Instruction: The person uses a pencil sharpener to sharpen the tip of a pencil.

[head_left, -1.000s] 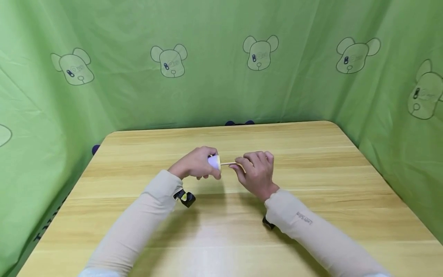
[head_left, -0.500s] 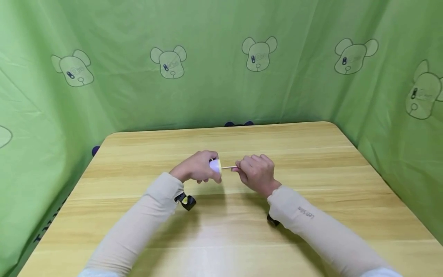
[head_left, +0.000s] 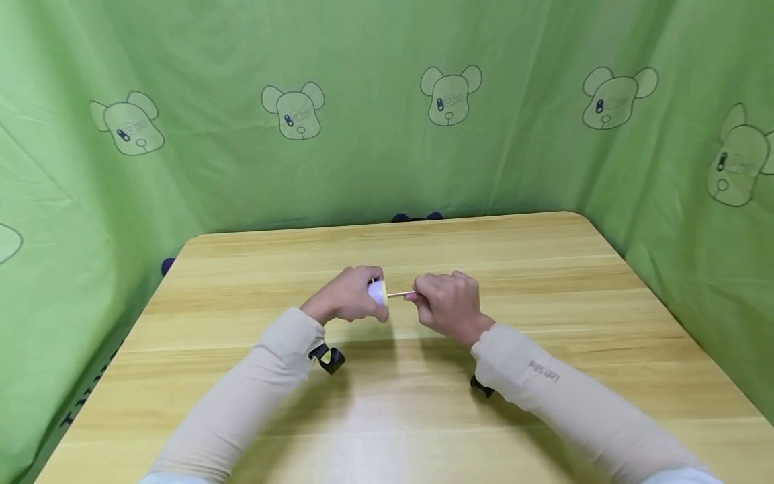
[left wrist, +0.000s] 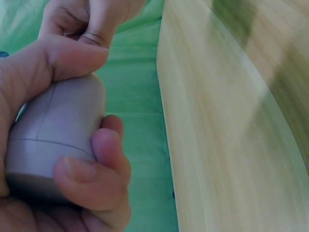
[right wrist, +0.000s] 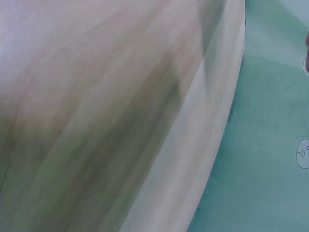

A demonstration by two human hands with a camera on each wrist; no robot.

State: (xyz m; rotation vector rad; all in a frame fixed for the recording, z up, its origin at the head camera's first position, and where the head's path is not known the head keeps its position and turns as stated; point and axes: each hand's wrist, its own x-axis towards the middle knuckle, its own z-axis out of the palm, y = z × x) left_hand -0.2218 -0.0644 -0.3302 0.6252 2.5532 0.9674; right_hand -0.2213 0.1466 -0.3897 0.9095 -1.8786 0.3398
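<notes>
In the head view my left hand (head_left: 347, 296) grips a rounded lavender object (head_left: 376, 293) with a yellow rim facing right. A thin, pencil-like stick (head_left: 399, 294) runs from that rim to my right hand (head_left: 450, 306), whose curled fingers pinch its other end. Both hands are held over the middle of the table. Close up in the left wrist view, the smooth lavender body (left wrist: 63, 116) shows a seam and a darker base, with thumb and fingers wrapped round it. Behind it, part of the right hand (left wrist: 91, 19) appears. The stick's tip is hidden at the rim.
A wood-grain table (head_left: 387, 403) lies under the hands, its rounded far edge close to a green curtain (head_left: 375, 161) printed with bear heads. The curtain also hangs along both sides. A black wrist camera (head_left: 331, 359) hangs below the left sleeve.
My right hand has rolled over, its fingers now curled more tightly at the stick. The left hand keeps its grip on the lavender object, and both hands sit slightly lower in the head view.
</notes>
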